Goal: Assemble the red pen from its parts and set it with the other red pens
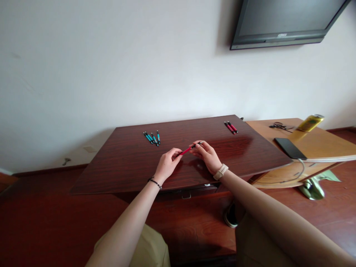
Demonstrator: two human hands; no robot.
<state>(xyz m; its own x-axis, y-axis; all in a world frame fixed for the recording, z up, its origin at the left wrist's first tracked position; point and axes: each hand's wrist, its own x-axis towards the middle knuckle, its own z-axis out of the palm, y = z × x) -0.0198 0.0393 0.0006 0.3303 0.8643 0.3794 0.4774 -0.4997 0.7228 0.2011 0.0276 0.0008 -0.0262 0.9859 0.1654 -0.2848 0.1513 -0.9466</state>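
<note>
Between my two hands a red pen (185, 151) with black ends is held at a slant above the dark wooden table (133, 167). My left hand (167, 162) pinches its lower left end. At the upper right, the fingers of my right hand (207, 154) close round the black end. Several teal pens (152, 138) with black parts lie in a loose group on the table's far left. On the far right side rest two red pens (231, 127), side by side.
A lower light wooden cabinet (264, 129) adjoins the table on the right. It carries a black phone (290, 148) with a white cable, a coiled black cord (279, 127) and a yellow can (310, 122). A television (286, 22) hangs on the wall.
</note>
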